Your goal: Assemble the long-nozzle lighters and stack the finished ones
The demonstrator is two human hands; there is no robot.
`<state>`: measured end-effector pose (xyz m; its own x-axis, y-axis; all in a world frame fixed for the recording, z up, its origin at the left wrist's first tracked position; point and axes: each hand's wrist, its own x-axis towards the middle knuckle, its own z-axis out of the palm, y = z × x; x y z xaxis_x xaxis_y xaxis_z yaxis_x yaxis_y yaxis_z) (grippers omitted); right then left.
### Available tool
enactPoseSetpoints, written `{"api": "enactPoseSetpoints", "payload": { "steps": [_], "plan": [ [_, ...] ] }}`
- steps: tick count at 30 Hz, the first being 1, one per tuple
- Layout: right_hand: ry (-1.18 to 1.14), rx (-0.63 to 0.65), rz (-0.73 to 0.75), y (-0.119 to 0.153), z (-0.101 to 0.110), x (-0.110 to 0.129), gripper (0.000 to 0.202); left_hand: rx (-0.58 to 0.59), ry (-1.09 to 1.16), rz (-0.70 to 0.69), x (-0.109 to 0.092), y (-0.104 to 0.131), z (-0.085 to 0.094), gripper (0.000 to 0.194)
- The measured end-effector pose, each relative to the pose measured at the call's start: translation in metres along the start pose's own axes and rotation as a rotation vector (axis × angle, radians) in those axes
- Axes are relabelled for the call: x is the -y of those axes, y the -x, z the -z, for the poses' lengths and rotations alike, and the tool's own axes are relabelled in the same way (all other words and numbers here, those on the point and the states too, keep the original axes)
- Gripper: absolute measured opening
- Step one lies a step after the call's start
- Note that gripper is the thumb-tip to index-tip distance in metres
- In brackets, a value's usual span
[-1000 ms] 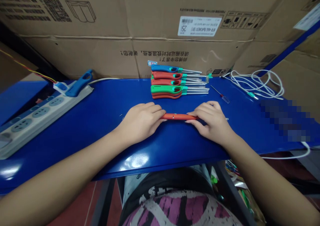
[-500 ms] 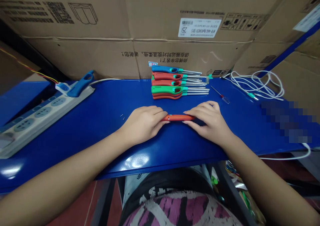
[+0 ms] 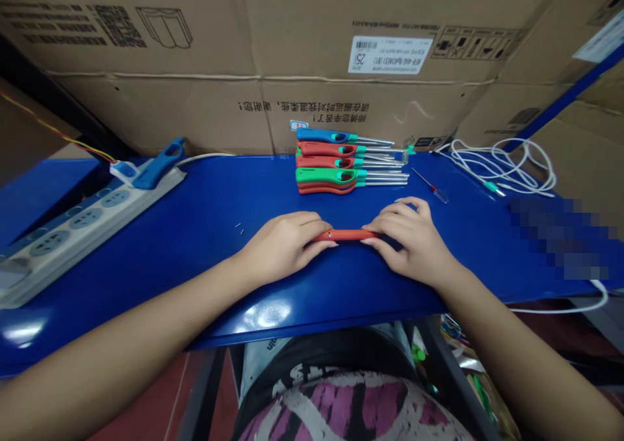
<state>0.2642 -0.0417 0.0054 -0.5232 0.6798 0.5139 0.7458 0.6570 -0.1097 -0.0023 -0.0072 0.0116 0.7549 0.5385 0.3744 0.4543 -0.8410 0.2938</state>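
Observation:
An orange-red handle piece (image 3: pixel 348 235) lies level between my two hands, low over the blue table (image 3: pixel 312 304). My left hand (image 3: pixel 285 242) pinches its left end between thumb and fingers. Its right end is gripped by my right hand (image 3: pixel 407 239), whose fingers hide that tip. Behind my hands is a stack of long-nosed lighters (image 3: pixel 326 175) in green, red and blue, metal tubes pointing right. Two tiny metal pins (image 3: pixel 240 228) lie left of my left hand.
A power strip (image 3: pixel 88 223) with a blue handle piece (image 3: pixel 158 164) on it runs along the left. Right of the lighters are a small screwdriver (image 3: pixel 433 188) and a coiled white cable (image 3: pixel 511 168). Cardboard (image 3: pixel 195 109) stands along the back.
The orange-red piece has turned slightly in my fingers, and the teal bit on its upper edge no longer shows. My hands have shifted very slightly.

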Motion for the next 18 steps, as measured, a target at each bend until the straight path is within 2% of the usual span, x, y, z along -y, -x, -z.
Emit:
{"api": "enactPoseSetpoints", "payload": {
  "steps": [6,12,15,18],
  "plan": [
    [0.027,0.027,0.022,-0.003,-0.002,0.005,0.012,0.008,0.110,0.013,-0.002,0.000,-0.005,0.027],
    [0.040,-0.095,-0.043,0.000,0.003,-0.001,0.009,-0.128,0.169,-0.045,0.007,-0.003,0.008,0.031],
    [0.011,-0.108,-0.076,0.001,0.004,-0.005,0.010,-0.088,0.174,-0.097,0.011,-0.003,0.015,0.026],
    [-0.002,-0.087,-0.085,0.000,0.004,-0.005,0.011,-0.080,0.197,-0.069,0.010,-0.003,0.017,0.025]
  ]
}}
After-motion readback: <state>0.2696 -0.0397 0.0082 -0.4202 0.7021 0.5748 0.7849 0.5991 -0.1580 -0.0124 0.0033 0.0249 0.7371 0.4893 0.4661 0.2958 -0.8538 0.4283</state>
